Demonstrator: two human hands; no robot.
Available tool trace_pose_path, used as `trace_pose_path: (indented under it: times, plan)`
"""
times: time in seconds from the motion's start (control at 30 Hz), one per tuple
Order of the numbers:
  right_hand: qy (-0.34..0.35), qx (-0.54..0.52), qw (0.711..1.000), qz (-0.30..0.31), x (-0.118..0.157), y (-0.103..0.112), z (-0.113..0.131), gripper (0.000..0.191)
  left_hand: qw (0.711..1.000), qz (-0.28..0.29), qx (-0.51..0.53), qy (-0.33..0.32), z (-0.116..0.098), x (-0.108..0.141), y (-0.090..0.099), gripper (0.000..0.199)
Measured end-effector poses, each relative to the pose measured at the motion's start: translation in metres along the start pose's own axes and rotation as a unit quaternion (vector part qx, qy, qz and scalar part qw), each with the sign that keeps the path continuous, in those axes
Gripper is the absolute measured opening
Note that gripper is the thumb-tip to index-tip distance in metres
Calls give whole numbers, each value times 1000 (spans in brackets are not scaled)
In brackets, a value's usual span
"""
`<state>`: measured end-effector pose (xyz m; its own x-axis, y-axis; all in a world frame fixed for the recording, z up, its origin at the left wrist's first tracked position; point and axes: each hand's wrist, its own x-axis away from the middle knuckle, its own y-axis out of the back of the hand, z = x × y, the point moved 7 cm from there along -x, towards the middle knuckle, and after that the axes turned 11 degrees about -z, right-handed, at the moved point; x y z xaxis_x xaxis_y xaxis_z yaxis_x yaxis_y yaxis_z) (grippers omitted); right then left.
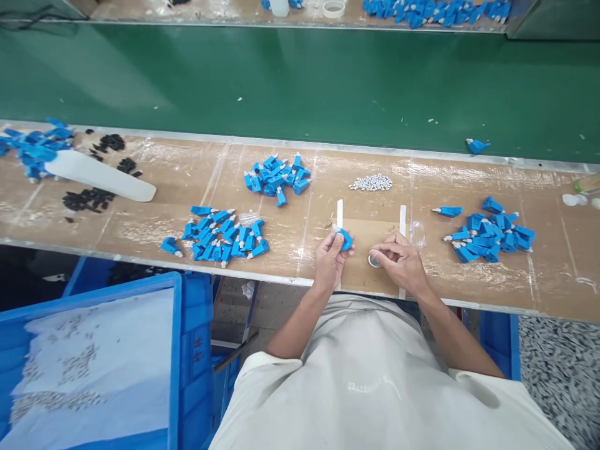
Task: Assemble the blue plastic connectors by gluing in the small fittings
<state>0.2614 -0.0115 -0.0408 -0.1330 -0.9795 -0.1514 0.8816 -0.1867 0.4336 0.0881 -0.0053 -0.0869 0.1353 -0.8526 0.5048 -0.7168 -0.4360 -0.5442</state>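
My left hand [329,259] is closed around a small blue plastic part [345,240] with a white tip, held just above the cardboard-covered bench. To its right, my right hand [402,262] has its thumb and fingers pinched together at a small round dish [374,259] with a pale rim. Whether the fingertips grip the rim or something tiny in it, I cannot tell. Two white tape strips [402,220] run on the bench on either side of this spot. Beyond my hands lies a heap of small grey-white pieces [372,182].
Blue parts lie in heaps to the left [227,234], back left [276,177] and right [492,231]. Farther left are black pieces [89,199] and a co-worker's white sleeve [100,175]. A green conveyor belt [300,84] runs behind. A blue crate [175,362] stands lower left.
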Motion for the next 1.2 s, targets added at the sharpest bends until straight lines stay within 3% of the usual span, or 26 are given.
trace_pose_path:
  times: [0.2, 0.4, 0.7, 0.93, 1.07, 1.2]
  plan:
    - [37, 35, 998, -43, 4, 13, 11, 23, 1000, -7, -12, 9, 2, -1, 1, 36]
    - [57, 39, 996, -64, 11, 14, 10, 21, 1000, 0, 4, 3, 2, -2, 2, 44]
    - [-83, -45, 995, -44, 7, 17, -18, 21, 999, 28, -25, 22, 2, 2, 3, 44]
    - [-247, -205, 947, -27, 1, 22, -39, 37, 990, 88, -47, 99, 6, 16, -9, 39]
    - [-208, -214, 954, -29, -3, 31, -14, 40, 981, 135, -54, 129, 7, 27, -19, 45]
    - [-92, -169, 975, -113, 2, 47, 30, 35, 970, 167, -77, 158, 12, 35, -24, 50]
